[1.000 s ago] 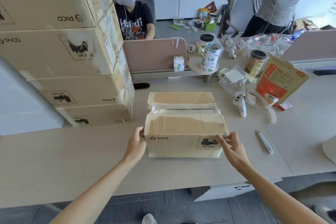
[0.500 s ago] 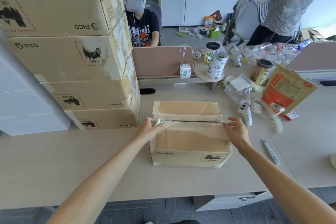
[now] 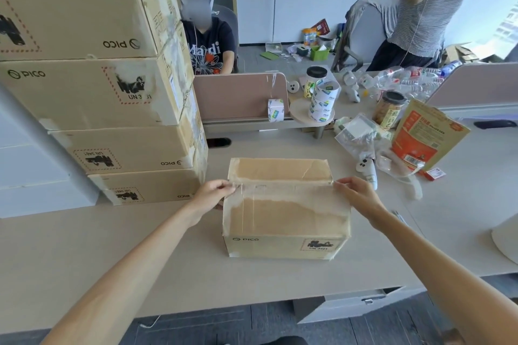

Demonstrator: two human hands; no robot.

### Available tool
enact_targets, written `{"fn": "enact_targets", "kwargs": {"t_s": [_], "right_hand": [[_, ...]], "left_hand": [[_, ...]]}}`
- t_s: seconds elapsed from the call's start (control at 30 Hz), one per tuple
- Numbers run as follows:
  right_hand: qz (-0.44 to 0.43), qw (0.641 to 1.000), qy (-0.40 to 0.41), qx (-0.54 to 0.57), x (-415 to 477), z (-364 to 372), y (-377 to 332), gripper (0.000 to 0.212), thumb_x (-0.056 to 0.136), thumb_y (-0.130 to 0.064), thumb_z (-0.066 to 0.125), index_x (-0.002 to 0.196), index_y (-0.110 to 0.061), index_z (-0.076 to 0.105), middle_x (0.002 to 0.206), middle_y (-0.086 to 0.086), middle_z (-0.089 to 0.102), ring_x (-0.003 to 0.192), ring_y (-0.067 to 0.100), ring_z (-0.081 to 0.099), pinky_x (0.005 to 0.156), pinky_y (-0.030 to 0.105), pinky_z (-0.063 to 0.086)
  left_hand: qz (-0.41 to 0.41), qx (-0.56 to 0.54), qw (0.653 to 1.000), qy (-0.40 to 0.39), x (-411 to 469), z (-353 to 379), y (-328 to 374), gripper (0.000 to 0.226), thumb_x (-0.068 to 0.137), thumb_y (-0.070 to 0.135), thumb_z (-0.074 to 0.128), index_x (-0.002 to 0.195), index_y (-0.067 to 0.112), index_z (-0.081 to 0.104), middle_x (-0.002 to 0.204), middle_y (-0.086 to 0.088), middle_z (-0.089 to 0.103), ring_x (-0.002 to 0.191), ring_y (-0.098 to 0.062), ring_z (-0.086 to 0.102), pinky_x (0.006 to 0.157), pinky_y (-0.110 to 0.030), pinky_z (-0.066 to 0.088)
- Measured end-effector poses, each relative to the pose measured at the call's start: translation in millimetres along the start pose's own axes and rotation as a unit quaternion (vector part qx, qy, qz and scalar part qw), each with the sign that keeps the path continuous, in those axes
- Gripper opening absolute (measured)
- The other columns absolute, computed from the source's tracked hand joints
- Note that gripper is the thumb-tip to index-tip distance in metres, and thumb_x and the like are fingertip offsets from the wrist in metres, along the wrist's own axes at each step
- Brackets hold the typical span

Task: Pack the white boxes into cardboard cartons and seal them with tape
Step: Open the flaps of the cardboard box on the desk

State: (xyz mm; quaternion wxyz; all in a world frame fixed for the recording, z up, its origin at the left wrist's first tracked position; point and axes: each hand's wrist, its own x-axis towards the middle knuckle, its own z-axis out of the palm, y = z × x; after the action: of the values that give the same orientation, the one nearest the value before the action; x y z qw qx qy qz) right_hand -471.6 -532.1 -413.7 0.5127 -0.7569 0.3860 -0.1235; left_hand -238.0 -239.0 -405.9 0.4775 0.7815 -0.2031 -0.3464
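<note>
Head view | carton [image 3: 286, 216] closed, mid-desk [image 3: 140, 246], tape [image 3: 283, 186] along its top seam | left hand [image 3: 213, 194] grip narrow, pinching tape at seam's left end | right hand [image 3: 357, 193] grip narrow, pinching tape at right end | stacked cartons [image 3: 112, 92] just left.

"PICO" and "UN 3481" on carton [image 3: 286, 244], "PICO" on stacked cartons [image 3: 84, 92]

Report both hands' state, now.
Left hand: pinching the clear tape at the carton's left end.
Right hand: pinching the same tape at the right end.
</note>
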Motion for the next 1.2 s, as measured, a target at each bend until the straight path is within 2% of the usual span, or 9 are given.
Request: {"fn": "enact_targets", "kwargs": {"t_s": [0.13,0.23,0.4,0.53,0.7,0.77,0.87,1.0,1.2], "right_hand": [[-0.031,0.999,-0.038,0.004,-8,-7,-17,0.023,0.096,-0.036,0.061,0.09,-0.016,0.072,0.082,-0.001,0.064,0.077,0.013,0.055,0.068,0.026,0.042],[-0.021,0.997,-0.068,0.019,-5,-16,-29,0.029,0.096,-0.043,0.058,0.094,-0.018,0.074,0.085,0.0,0.067,0.082,0.016,0.057,0.075,0.034,0.041],[-0.034,0.986,-0.161,-0.033,-6,-23,-50,0.023,0.092,-0.036,0.065,0.097,-0.016,0.073,0.091,0.005,0.073,0.083,0.017,0.064,0.082,0.036,0.046],[-0.038,0.979,-0.201,-0.022,-15,-21,-50,0.02,0.094,-0.027,0.065,0.102,-0.01,0.071,0.091,0.007,0.072,0.078,0.017,0.063,0.077,0.034,0.052],[-0.074,0.964,-0.234,-0.104,-26,-11,-28,0.017,0.094,-0.023,0.064,0.099,-0.008,0.071,0.093,0.008,0.071,0.075,0.014,0.065,0.074,0.024,0.053],[-0.104,0.953,-0.237,-0.156,-30,-4,-13,0.005,0.092,-0.018,0.067,0.089,-0.018,0.071,0.091,0.001,0.07,0.081,0.016,0.066,0.077,0.025,0.054],[-0.114,0.938,-0.241,-0.221,-37,6,11,0.013,0.092,-0.022,0.068,0.084,-0.032,0.066,0.09,-0.009,0.068,0.091,0.016,0.066,0.082,0.022,0.052],[-0.126,0.932,-0.222,-0.259,-50,13,37,0.008,0.093,-0.026,0.063,0.1,-0.025,0.068,0.1,-0.005,0.066,0.098,0.016,0.063,0.088,0.026,0.05],[-0.203,0.901,-0.195,-0.331,-58,15,48,0.022,0.098,-0.033,0.052,0.105,-0.019,0.067,0.104,-0.003,0.069,0.094,0.017,0.061,0.098,0.041,0.045]], "left_hand": [[0.024,0.012,0.999,-0.041,-11,-12,5,0.017,0.094,0.022,0.063,0.101,0.008,0.068,0.092,-0.001,0.064,0.085,-0.015,0.058,0.078,-0.028,0.048],[0.033,0.012,0.997,-0.066,-20,-16,11,0.022,0.094,0.023,0.063,0.105,0.004,0.066,0.09,-0.002,0.062,0.083,-0.015,0.057,0.078,-0.028,0.048],[0.024,-0.017,0.995,-0.095,-34,-14,18,0.044,0.095,0.046,0.05,0.102,0.005,0.065,0.079,-0.002,0.055,0.077,-0.018,0.052,0.074,-0.03,0.045],[0.013,0.024,0.994,-0.104,-49,-4,26,0.044,0.098,0.048,0.039,0.101,0.009,0.06,0.085,-0.006,0.06,0.077,-0.016,0.056,0.069,-0.027,0.046],[-0.046,0.142,0.974,-0.173,-61,13,16,0.03,0.097,0.038,0.055,0.116,0.015,0.051,0.104,-0.006,0.07,0.083,-0.018,0.065,0.078,-0.032,0.052],[-0.033,0.221,0.963,-0.152,-61,25,2,0.034,0.095,0.038,0.058,0.123,0.02,0.048,0.117,0.0,0.063,0.098,-0.012,0.061,0.084,-0.025,0.048],[-0.006,0.273,0.958,-0.09,-62,38,-20,0.035,0.095,0.038,0.059,0.125,0.023,0.05,0.125,0.002,0.058,0.109,-0.009,0.054,0.096,-0.026,0.043],[0.037,0.362,0.931,-0.003,-76,55,-41,0.026,0.099,0.039,0.049,0.122,0.028,0.055,0.133,0.01,0.053,0.123,-0.014,0.048,0.096,-0.03,0.039],[0.089,0.438,0.893,0.048,-90,74,-52,0.032,0.102,0.033,0.044,0.132,0.022,0.049,0.141,0.005,0.051,0.131,-0.017,0.043,0.116,-0.044,0.02]]}}
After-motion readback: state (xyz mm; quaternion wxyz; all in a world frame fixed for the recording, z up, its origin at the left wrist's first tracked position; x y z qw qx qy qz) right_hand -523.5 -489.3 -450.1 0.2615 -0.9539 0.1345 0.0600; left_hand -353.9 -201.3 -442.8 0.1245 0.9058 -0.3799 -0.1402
